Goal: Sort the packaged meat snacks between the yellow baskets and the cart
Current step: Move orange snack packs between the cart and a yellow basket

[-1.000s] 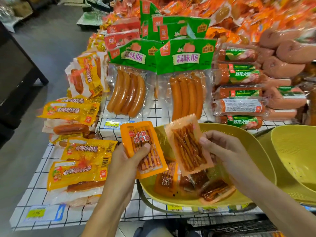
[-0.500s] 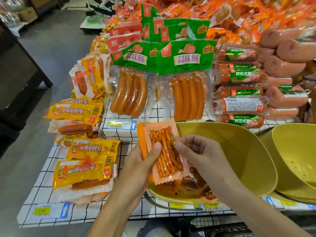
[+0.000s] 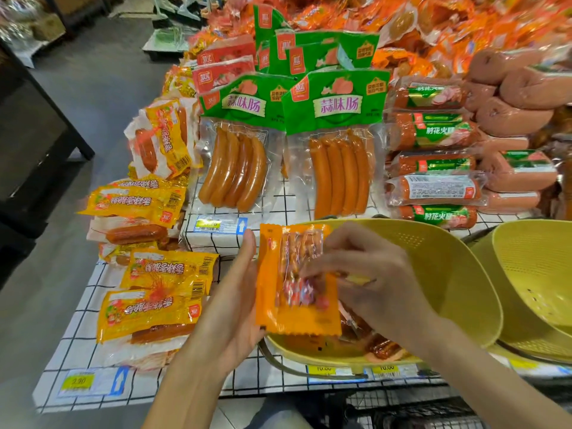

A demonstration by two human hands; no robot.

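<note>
The left hand point(image 3: 235, 305) cups an orange snack packet point(image 3: 269, 292) from behind, thumb up along its left edge, holding it upright just over the near-left rim of the nearer yellow basket point(image 3: 433, 243). The right hand point(image 3: 371, 283) lies over the packet's front with bent fingers, too blurred to tell whether it pinches. More dark snack packets point(image 3: 380, 348) lie inside that basket, and a second yellow basket point(image 3: 541, 274) sits beside it.

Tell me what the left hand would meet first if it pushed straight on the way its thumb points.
Probably the price label just beyond the left hand, which holds the orange packet. If the hand passes above it, the green-labelled sausage pack comes next; depth is unclear.
</note>
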